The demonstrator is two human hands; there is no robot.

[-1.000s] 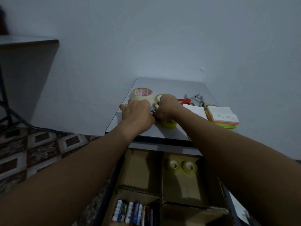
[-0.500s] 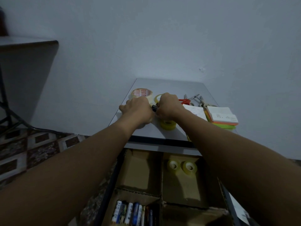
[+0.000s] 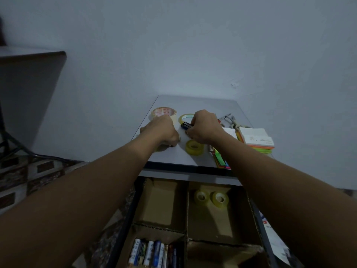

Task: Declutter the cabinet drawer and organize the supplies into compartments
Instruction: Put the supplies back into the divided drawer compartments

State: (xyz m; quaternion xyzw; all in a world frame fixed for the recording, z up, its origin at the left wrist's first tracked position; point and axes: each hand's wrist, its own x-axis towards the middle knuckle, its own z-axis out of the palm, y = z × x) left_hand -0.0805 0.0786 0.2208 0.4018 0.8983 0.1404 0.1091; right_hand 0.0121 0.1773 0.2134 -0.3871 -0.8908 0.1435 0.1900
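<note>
Right hand pinches a battery, left hand's hold I can't tell; I'd lay it lengthwise beside the batteries in the near-left compartment.

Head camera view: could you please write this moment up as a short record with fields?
Right hand: fingers grip a black-and-blue cylindrical battery
Left hand: knuckles up on the grey cabinet top; whether it holds anything is hidden
On top: large beige tape roll, small yellow tape roll, stack of sticky notes
Open drawer with cardboard dividers, far right compartment: two small clear tape rolls
Near left compartment: row of batteries
</note>
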